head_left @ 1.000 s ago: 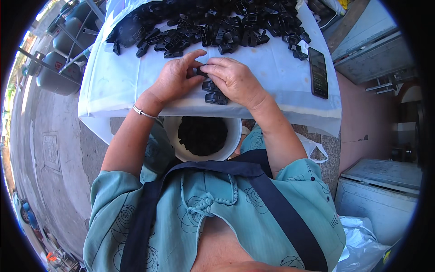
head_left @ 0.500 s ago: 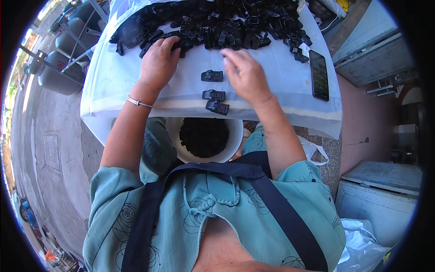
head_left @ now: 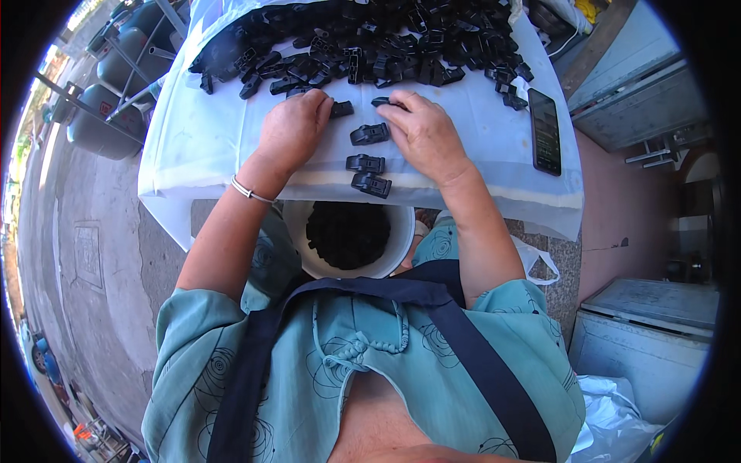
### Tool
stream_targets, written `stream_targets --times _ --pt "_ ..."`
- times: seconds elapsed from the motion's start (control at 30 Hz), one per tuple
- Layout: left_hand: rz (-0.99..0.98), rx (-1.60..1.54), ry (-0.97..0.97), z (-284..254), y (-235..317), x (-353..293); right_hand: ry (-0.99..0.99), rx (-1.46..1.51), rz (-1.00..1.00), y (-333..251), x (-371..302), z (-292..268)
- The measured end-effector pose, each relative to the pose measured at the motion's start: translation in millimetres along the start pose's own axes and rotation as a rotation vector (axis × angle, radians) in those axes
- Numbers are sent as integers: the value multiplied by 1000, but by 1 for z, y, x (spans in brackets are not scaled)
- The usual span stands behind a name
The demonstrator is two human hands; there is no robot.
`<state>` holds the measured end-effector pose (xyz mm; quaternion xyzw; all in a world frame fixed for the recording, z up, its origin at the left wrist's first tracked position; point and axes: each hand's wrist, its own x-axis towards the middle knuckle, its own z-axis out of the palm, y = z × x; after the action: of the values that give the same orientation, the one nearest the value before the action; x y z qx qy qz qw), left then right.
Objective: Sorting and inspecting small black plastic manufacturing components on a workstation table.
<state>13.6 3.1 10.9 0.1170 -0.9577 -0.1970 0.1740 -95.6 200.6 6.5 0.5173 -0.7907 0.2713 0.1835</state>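
My left hand [head_left: 296,130] is closed in a pinch on a black plastic part [head_left: 340,109], which sticks out to the right of the fingertips. Across from it, my right hand [head_left: 424,133] pinches a small dark piece [head_left: 380,101] between thumb and fingers; most of that piece is hidden. The two held pieces are apart. Between my hands and the near table edge lie three black plastic parts: an upper one [head_left: 370,134] close to my right thumb, a middle one [head_left: 365,163] and a lower one [head_left: 371,185] right at the edge.
A heap of black plastic parts [head_left: 370,58] covers the far side of the white-covered table [head_left: 478,147]. A phone [head_left: 544,131] lies at the right. Below the near edge, a white bucket [head_left: 403,239] holds black pieces [head_left: 347,235]. Grey tanks [head_left: 104,123] stand at left.
My left hand has come from the heap toward me and right, bringing a black part. My right hand is slightly lower. The upper loose part has shifted a little right and tilted.
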Motion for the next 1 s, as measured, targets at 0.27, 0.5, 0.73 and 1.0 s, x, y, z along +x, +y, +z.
stream_targets --times 0.27,0.5,0.73,1.0 --pt "104 -111 97 6 -4 -8 -67 316 98 -3 1 2" --pt "109 -401 -55 10 -5 -7 -13 325 -139 -13 11 15" --pt "110 -394 -76 8 -5 -7 -43 410 -108 -14 8 14" --pt "102 -407 -58 10 -6 -8 -13 323 -193 -20 9 14"
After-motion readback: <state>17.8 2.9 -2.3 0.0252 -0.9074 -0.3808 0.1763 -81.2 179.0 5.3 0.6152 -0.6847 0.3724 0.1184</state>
